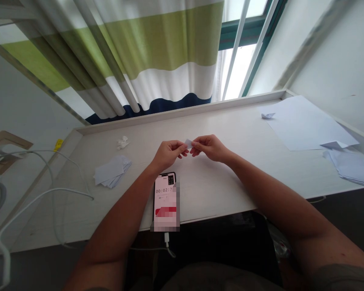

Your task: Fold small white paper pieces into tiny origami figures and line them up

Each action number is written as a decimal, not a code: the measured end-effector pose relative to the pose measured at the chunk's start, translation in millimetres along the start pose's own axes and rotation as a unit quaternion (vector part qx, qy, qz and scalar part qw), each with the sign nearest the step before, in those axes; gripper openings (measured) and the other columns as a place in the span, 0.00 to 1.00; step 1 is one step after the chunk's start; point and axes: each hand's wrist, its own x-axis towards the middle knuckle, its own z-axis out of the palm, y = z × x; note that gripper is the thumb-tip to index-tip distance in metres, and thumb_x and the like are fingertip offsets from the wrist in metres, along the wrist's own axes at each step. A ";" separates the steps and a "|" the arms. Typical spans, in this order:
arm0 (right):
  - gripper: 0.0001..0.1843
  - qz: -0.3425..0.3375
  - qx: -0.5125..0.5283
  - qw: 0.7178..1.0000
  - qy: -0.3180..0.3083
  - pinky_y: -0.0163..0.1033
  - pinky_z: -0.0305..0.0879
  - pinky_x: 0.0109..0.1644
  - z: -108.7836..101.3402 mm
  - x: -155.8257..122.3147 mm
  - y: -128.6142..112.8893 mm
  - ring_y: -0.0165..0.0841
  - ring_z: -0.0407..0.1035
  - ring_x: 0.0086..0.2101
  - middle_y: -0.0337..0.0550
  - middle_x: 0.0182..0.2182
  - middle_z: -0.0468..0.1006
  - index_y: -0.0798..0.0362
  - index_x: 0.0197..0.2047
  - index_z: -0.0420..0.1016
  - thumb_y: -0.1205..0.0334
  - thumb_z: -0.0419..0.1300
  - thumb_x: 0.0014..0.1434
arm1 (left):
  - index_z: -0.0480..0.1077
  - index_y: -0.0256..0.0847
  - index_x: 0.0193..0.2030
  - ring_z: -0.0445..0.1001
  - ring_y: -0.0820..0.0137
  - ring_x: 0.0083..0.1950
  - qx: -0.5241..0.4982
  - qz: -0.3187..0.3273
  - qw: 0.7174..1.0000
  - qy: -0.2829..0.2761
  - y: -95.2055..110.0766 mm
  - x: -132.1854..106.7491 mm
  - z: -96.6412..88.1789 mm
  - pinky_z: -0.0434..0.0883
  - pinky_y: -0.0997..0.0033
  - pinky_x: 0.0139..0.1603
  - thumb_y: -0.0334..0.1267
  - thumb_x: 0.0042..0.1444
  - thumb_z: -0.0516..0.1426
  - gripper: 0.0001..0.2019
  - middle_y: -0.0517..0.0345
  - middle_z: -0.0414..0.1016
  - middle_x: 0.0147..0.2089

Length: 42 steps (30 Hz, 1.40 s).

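Note:
Between my two hands, a little above the white desk [212, 178], is a small piece of white paper [188, 143]. My left hand [169, 152] pinches its left side between thumb and fingers. On the right side, my right hand [208, 148] pinches it the same way. Much of the paper is hidden behind the fingertips, so its exact folded shape is unclear. Below my left hand lies a phone [165, 200] with a running-time display, partly blurred out.
Left on the desk are a stack of paper pieces [112, 170] and a crumpled tissue [122, 142]. To the right lie a large white sheet [309, 125], a small folded paper [268, 116] and more stacked paper [352, 165]. White cables [48, 194] hang over the left end. A curtain [157, 48] hangs behind.

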 end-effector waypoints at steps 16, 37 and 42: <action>0.20 -0.021 0.001 1.000 0.020 0.44 0.79 0.44 3.7 1.6 3.8 0.36 0.81 0.35 0.45 0.32 0.88 0.53 0.34 0.87 0.44 0.79 0.52 | 0.87 0.39 0.38 0.81 0.66 0.38 0.012 0.002 1.000 -0.025 -3.5 -0.7 1.6 0.76 0.64 0.44 0.49 0.55 0.73 0.14 0.51 0.87 0.37; 0.26 0.014 0.034 0.997 0.061 0.42 0.80 0.39 2.1 -1.4 -5.0 0.35 0.81 0.28 0.40 0.25 0.85 0.53 0.47 0.79 0.49 0.81 0.53 | 0.84 0.46 0.52 0.80 0.57 0.57 0.316 0.292 0.903 0.009 -6.6 -0.7 -0.9 0.80 0.51 0.56 0.38 0.68 0.66 0.09 0.47 0.85 0.54; 0.25 0.009 0.072 0.996 0.053 0.43 0.81 0.40 2.5 0.4 -2.5 0.35 0.81 0.29 0.42 0.28 0.86 0.53 0.42 0.81 0.46 0.81 0.52 | 0.83 0.41 0.52 0.83 0.59 0.51 0.409 0.348 0.843 0.008 -5.8 -0.8 -1.0 0.82 0.55 0.50 0.39 0.75 0.59 0.11 0.46 0.87 0.50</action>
